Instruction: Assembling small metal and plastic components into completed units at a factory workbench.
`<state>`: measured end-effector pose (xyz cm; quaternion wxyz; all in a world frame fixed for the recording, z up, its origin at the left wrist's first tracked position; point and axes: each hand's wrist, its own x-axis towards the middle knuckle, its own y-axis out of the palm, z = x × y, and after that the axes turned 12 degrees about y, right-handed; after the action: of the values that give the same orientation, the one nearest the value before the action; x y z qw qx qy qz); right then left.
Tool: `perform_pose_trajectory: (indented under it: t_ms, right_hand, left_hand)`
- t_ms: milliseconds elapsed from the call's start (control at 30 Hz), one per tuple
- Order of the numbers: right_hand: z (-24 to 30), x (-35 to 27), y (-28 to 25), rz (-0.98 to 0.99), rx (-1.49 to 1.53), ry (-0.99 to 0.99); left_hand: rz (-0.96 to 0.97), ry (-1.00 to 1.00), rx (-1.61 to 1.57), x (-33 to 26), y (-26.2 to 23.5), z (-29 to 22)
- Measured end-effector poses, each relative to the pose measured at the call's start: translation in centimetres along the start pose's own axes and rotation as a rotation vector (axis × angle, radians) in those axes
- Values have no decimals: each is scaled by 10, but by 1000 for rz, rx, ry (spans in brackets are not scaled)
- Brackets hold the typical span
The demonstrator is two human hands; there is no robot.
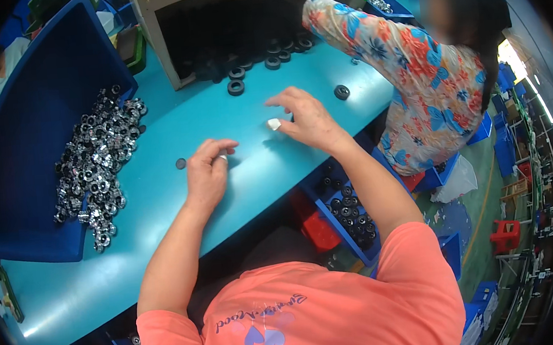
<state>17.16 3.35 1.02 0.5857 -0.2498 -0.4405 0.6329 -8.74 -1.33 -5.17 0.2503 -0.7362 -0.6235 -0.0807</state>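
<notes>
Bare teal table (161,202) betw. left hand (206,178) & right hand (308,120), blue bin (24,148) of metal rings (95,168) blocks left side, black rings (236,87) & machine housing (167,50) crowd far edge, co-worker's sleeve (369,33) bars right.

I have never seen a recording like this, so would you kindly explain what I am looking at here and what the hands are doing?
This is a single view from a wide fisheye camera worn on a person's head, looking down, so straight edges bend near the rim. The two bare forearms rising from the bottom edge belong to the wearer. The left hand rests curled on the turquoise table, next to a small dark disc; whether it holds anything is unclear. The right hand is spread over the table, a white-tipped finger touching it. A blue bin at the left holds shiny metal rings. Black rings lie by a machine opening. A co-worker's floral sleeve reaches in there.
</notes>
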Motion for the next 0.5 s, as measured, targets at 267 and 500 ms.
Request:
perform_pose_trajectory:
  t_ms: [267,500]
  right_hand:
    - [-7,157,84,-167,51,-103]
    - [-34,306,119,-232,-334,221]
  left_hand:
    - [22,-30,37,13,2,2]
    - [28,-25,41,20,-3,11]
